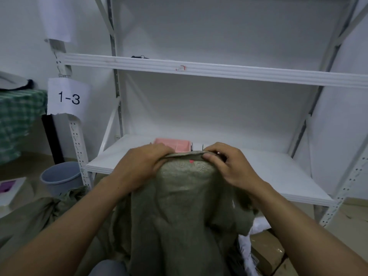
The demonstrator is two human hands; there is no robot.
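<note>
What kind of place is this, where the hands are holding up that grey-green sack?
Most likely a storeroom or small warehouse: white metal shelving, a paper label reading 1-3 on its post, and a cardboard carton on the floor. The left hand and right hand grip the sack by its top edge.

Olive-green cloth hanging from its top edge.
Its folded rim is being pinched by the left hand and the right hand; the coarse, wrinkled fabric is draping straight down, a small red mark showing under the rim.
</note>
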